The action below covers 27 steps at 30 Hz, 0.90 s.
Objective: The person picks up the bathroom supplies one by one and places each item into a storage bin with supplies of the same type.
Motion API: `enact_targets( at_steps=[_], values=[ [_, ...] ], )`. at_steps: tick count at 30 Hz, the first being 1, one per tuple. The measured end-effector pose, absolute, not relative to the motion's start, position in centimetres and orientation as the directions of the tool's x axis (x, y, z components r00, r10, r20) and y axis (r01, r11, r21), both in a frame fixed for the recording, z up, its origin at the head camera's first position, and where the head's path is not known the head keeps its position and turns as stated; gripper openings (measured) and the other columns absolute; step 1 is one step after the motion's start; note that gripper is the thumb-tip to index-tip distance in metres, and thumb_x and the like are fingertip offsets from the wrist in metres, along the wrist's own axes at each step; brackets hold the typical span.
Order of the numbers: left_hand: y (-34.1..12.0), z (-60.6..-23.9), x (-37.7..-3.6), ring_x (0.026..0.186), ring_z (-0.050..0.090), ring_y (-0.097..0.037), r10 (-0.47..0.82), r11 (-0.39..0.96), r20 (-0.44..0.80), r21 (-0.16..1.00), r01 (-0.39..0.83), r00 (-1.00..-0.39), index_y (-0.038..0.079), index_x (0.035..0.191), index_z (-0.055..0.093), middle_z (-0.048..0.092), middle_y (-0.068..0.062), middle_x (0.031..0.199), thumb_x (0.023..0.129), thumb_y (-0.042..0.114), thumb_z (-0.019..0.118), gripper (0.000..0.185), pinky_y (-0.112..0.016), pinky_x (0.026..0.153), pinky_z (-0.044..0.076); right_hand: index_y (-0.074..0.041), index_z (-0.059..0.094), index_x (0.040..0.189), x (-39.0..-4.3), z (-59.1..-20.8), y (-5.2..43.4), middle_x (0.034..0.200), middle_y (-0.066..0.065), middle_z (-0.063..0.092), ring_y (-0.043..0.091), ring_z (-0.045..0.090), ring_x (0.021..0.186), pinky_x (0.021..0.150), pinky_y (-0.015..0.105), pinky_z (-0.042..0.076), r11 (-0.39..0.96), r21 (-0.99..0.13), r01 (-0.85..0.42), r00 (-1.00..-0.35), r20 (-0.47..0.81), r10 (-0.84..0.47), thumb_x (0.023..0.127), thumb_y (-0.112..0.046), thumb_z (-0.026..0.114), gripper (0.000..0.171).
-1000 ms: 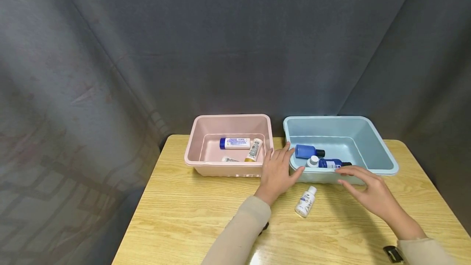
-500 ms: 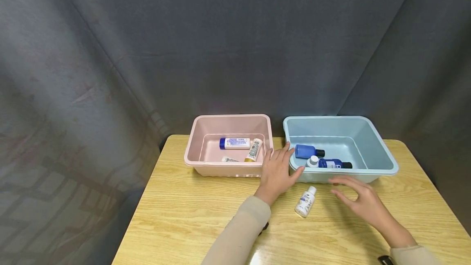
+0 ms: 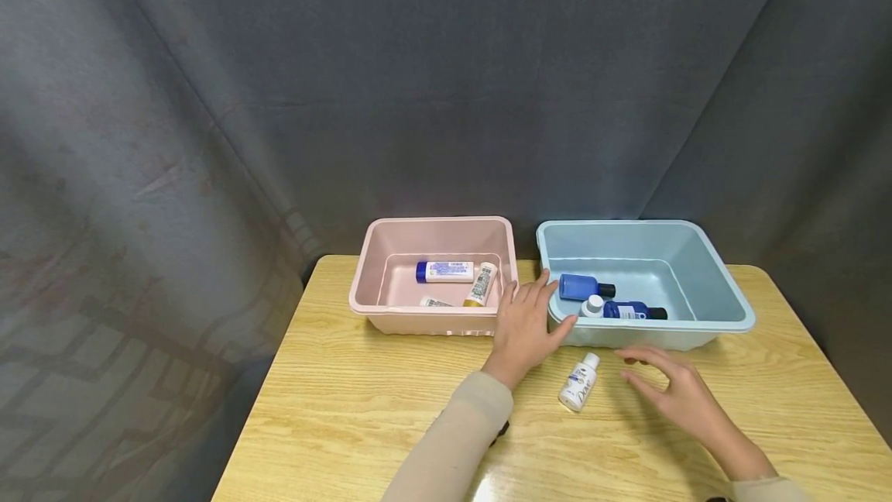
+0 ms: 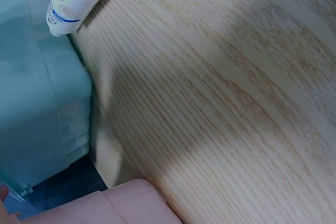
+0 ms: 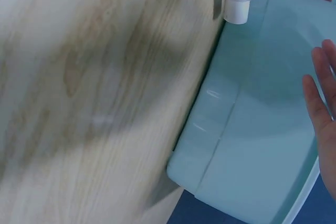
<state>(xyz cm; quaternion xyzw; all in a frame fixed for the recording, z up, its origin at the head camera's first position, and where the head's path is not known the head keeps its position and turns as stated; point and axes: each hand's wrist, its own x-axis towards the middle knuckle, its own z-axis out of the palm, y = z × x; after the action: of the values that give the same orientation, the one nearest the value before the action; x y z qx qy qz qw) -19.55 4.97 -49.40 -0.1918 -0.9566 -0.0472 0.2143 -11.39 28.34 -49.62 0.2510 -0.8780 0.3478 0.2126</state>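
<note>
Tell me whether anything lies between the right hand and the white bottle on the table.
Nothing visible does. The right hand hovers open just right of the white bottle, which lies on the bare wooden table in front of the blue bin. The left hand rests at the bin's corner, off that path.

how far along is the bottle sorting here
Mostly done, by the look of it. Three bottles lie in the pink bin and three in the blue bin. In hand: the left hand rests on the blue bin's near corner, and the right hand hovers open, holding nothing, beside the white bottle. Left: that one bottle lying on the table, outside both bins.
</note>
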Motion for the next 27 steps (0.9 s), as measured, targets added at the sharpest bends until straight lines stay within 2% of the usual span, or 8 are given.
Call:
enact_targets(
  at_steps=[9,18,27],
  values=[
    [5.0,-49.3,-19.5,0.128,0.049,-0.01,0.35,0.922,0.426,0.003,0.388,-0.834,0.026,0.145,0.049,0.042,0.006,0.153,0.096,0.069,0.033,0.067,-0.041,0.115,0.027,-0.007,0.073,0.104,-11.0,-50.7,28.1,0.103,0.005,0.072,-0.002,0.059,0.101,0.094,0.003,0.035,0.635,-0.509,-0.581,-0.793,0.529,-0.302,0.063,0.011,0.084,0.046],
    [4.9,-49.3,-19.5,0.128,0.049,-0.01,0.352,0.92,0.425,0.007,0.392,-0.834,0.024,0.144,0.05,0.043,0.005,0.153,0.096,0.068,0.034,0.067,-0.041,0.115,0.028,-0.01,0.073,0.109,-10.6,-51.5,26.9,0.107,-0.002,0.07,0.007,0.063,0.101,0.094,0.004,0.036,0.61,-0.533,-0.587,-0.803,0.481,-0.352,0.066,0.008,0.084,0.048],
    [4.9,-49.1,-19.4,0.129,0.048,-0.009,0.352,0.921,0.416,0.006,0.389,-0.839,0.026,0.145,0.049,0.042,0.006,0.154,0.096,0.069,0.034,0.067,-0.041,0.116,0.026,-0.012,0.071,0.113,-11.1,-52.5,26.5,0.111,0.003,0.071,0.014,0.064,0.104,0.097,0.004,0.033,0.615,-0.517,-0.596,-0.8,0.45,-0.398,0.066,0.005,0.086,0.052]
  ],
)
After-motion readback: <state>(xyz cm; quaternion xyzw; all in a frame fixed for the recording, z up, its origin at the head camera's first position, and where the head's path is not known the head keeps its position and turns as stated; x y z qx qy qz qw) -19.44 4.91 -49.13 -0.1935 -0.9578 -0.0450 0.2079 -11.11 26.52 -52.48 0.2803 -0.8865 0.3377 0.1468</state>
